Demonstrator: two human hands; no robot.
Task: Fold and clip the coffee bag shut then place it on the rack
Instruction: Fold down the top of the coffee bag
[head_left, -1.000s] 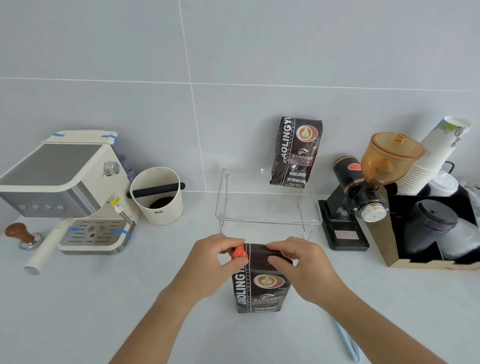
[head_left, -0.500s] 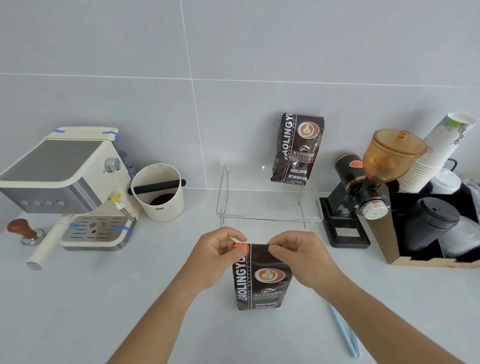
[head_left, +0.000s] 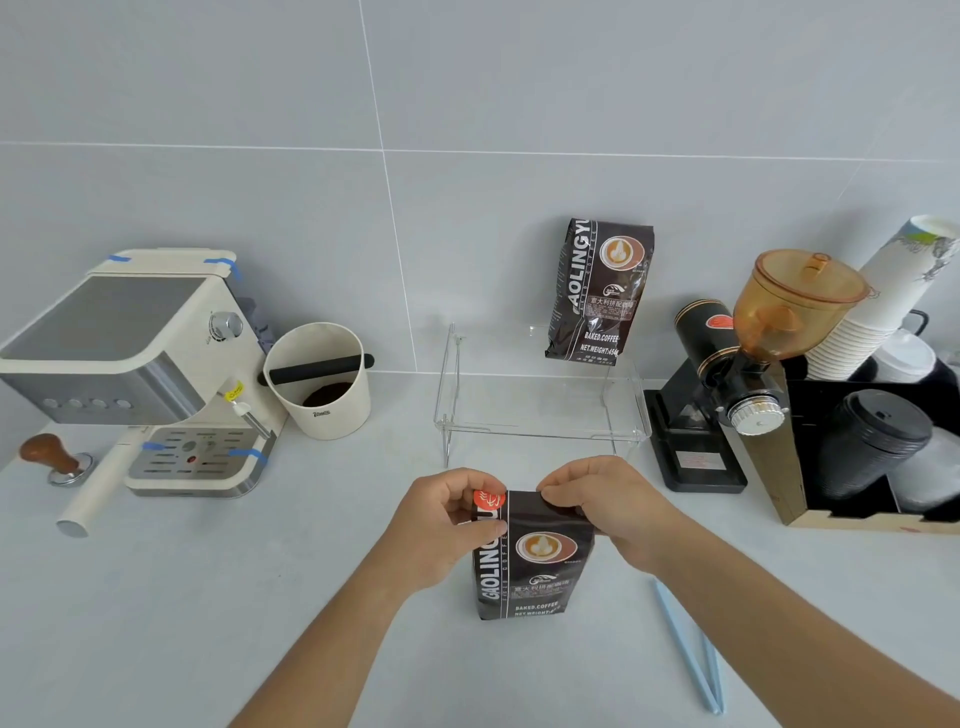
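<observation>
A dark coffee bag (head_left: 535, 566) with white lettering stands upright on the grey counter in front of me. My left hand (head_left: 441, 525) pinches its top left corner, where a red round sticker shows. My right hand (head_left: 602, 499) pinches the top right corner, and the top edge lies folded flat between them. A pale blue clip (head_left: 693, 654) lies open on the counter to the right of the bag, untouched. Behind the bag stands a clear acrylic rack (head_left: 540, 431). A second coffee bag (head_left: 597, 291) stands on the rack's far right against the wall.
An espresso machine (head_left: 140, 364) and a wooden tamper (head_left: 52, 460) sit at the left. A white knock box (head_left: 319, 379) stands next to the machine. A black grinder (head_left: 727, 384) with an amber hopper, stacked paper cups (head_left: 883, 301) and black lids (head_left: 878, 441) fill the right.
Both hands stay on the bag's top corners. The top of the bag has been pressed lower and flatter, and the view has shifted slightly downward.
</observation>
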